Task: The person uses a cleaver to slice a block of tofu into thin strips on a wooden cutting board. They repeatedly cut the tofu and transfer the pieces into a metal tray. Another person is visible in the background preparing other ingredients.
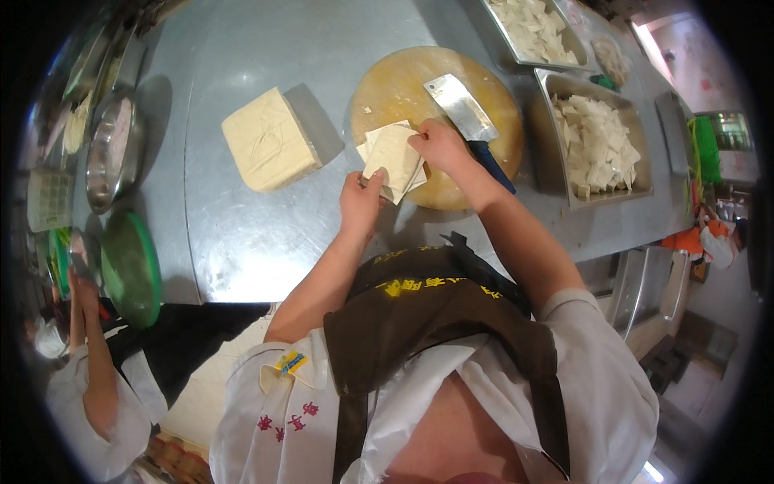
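Both my hands grip a small stack of tofu sheets (393,158) over the near left part of a round chopping board (411,78). My left hand (360,202) pinches the near left corner, thumb on top. At the far right edge, my right hand (441,145) holds the top sheet between thumb and fingers. The sheets beneath lie at slightly different angles. A cleaver (462,107) rests on the board just beyond my right hand, its dark blue handle (494,168) partly behind my forearm. To the left stands a thick block of stacked tofu sheets (269,140) on the steel table.
Cut tofu pieces fill a steel pan (598,145) at right, with a second filled pan (535,30) beyond. At left are a steel bowl (109,154), a green-rimmed round tray (130,269) and a pale plastic basket (51,199). A co-worker's forearms (91,339) show at lower left.
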A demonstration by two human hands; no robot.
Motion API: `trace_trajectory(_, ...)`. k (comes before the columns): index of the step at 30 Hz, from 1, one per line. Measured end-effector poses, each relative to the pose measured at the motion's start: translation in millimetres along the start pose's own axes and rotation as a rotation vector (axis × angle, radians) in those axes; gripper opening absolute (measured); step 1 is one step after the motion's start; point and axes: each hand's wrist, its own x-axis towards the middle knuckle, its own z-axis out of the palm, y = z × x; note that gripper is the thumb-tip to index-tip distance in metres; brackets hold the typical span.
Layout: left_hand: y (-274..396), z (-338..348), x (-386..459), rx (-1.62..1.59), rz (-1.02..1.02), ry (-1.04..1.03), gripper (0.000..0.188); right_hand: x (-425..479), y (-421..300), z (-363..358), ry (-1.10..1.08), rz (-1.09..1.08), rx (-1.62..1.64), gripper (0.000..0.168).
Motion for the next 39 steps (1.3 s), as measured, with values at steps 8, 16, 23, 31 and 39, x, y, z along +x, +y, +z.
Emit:
trace_trajectory(8,0,5,3,-0.048,0.025,0.023,0.038,5,-3,-4,-0.030,-0.155,0.001,0.027)
trace_trajectory(16,-5,6,1,-0.190,0.048,-0.005,0.028,1,-33,-3,-0.080,-0.140,-0.199,0.031)
trace_trajectory(23,4,7,-7,-0.218,0.029,-0.009,0.026,-4,-45,-5,-0.084,-0.155,-0.329,0.030)
trace_trajectory(31,-6,2,-3,-0.272,0.011,-0.019,0.026,-4,-43,-4,-0.288,-0.042,0.068,0.052)
trace_trajectory(39,-2,4,-10,-0.265,0.000,0.034,0.035,-12,-23,-9,-0.139,-0.103,-0.164,0.050)
